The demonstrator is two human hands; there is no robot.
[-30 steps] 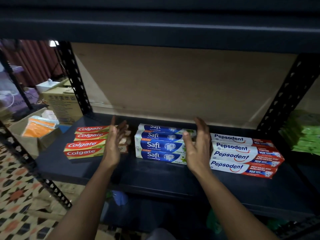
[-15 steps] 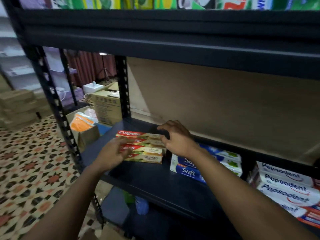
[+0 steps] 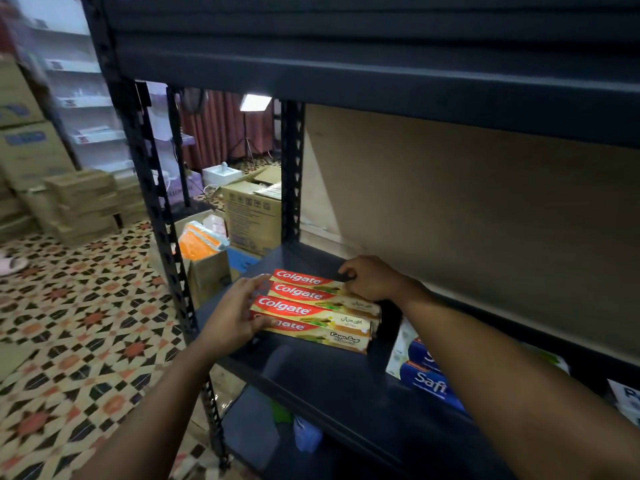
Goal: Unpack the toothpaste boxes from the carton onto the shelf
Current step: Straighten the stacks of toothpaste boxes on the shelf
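Observation:
Several red and cream Colgate boxes (image 3: pixel 313 308) lie stacked on the dark shelf board (image 3: pixel 332 379) near its left end. My left hand (image 3: pixel 232 315) holds the stack's left end, thumb over the front box. My right hand (image 3: pixel 370 277) has curled fingers on the rear right of the stack. To the right lie blue Safi boxes (image 3: pixel 420 377), partly hidden by my right forearm. A corner of a white Pepsodent box (image 3: pixel 628 398) shows at the right edge. The carton the boxes came from cannot be told apart.
A black slotted upright (image 3: pixel 156 209) stands left of the shelf and an upper shelf beam (image 3: pixel 346 71) runs overhead. Beyond the rack, cardboard cartons (image 3: pixel 251 216) and an orange packet (image 3: pixel 199 239) sit on the patterned tile floor (image 3: pixel 79 323). More cartons are stacked at the far left.
Both hands left the Safi stack and moved left onto the Colgate stack. The view swung left, so the Pepsodent boxes slid almost out of sight.

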